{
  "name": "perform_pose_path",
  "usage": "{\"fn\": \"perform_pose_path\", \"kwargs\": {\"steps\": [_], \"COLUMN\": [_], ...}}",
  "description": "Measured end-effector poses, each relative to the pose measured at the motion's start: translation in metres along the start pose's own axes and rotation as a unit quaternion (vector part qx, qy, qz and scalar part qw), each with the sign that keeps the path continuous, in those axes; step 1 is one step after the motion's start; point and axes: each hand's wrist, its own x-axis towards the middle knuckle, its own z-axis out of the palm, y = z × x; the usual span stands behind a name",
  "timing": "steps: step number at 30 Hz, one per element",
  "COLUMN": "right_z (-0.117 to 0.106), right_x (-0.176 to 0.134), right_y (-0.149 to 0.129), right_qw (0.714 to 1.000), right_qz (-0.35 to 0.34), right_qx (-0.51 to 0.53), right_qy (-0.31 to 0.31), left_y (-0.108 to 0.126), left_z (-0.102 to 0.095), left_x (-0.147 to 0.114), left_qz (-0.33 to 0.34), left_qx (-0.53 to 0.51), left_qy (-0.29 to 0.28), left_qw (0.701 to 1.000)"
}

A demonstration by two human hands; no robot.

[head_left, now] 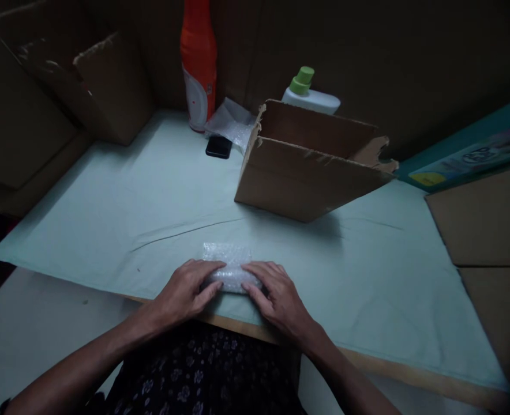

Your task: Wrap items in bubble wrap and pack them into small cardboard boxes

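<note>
A piece of bubble wrap [232, 278], rolled or folded at its near side, lies near the front edge of the table, with a flat flap stretching away from me. My left hand [194, 285] grips its left end, thumb in front and fingers over the top. At the right end, my right hand [274, 288] holds it the same way. Whether anything is wrapped inside cannot be made out.
An open cardboard box [298, 178] stands beyond my hands, a white bottle with a green cap [311, 98] behind it. Farther left are an orange bottle [198, 63], a black phone-like object [218, 147] and crumpled bubble wrap [233, 124]. Cardboard boxes [112, 92] flank the pale green tablecloth [108, 202].
</note>
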Motion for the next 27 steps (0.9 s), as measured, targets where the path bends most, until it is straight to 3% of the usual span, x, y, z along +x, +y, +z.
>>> {"fn": "perform_pose_path", "kwargs": {"steps": [3,8,12,15,17,21,24,27], "right_z": [0.003,0.011,0.018,0.017,0.013,0.008,0.007,0.001], "right_x": [-0.009,-0.003,0.014,0.020,0.021,0.016,0.008,-0.001], "right_y": [0.003,0.007,0.018,0.025,0.025,0.010,-0.002,-0.002], "right_qw": [0.988,0.974,0.977,0.986,0.991,0.993,0.991,0.997], "right_qz": [-0.072,-0.119,-0.112,-0.100,-0.088,-0.099,-0.129,-0.073], "right_qx": [-0.109,-0.193,-0.180,-0.137,-0.097,-0.055,-0.043,0.009], "right_qy": [0.082,-0.005,-0.013,0.003,0.023,0.035,0.011,0.000], "left_y": [-0.007,-0.014,-0.013,-0.009,-0.004,0.006,0.012,0.015], "left_z": [0.002,0.008,0.002,-0.005,-0.005,0.005,0.015,0.020], "left_x": [0.013,0.020,0.015,0.004,-0.005,-0.011,-0.004,0.003], "left_qz": [-0.047,-0.015,-0.048,-0.127,-0.198,-0.287,-0.299,-0.286], "left_qx": [0.001,0.099,0.121,0.021,-0.112,-0.392,-0.449,-0.453], "left_qy": [-0.007,0.058,0.108,0.138,0.150,0.099,0.114,0.108], "left_qw": [0.999,0.993,0.986,0.982,0.962,0.868,0.834,0.837]}}
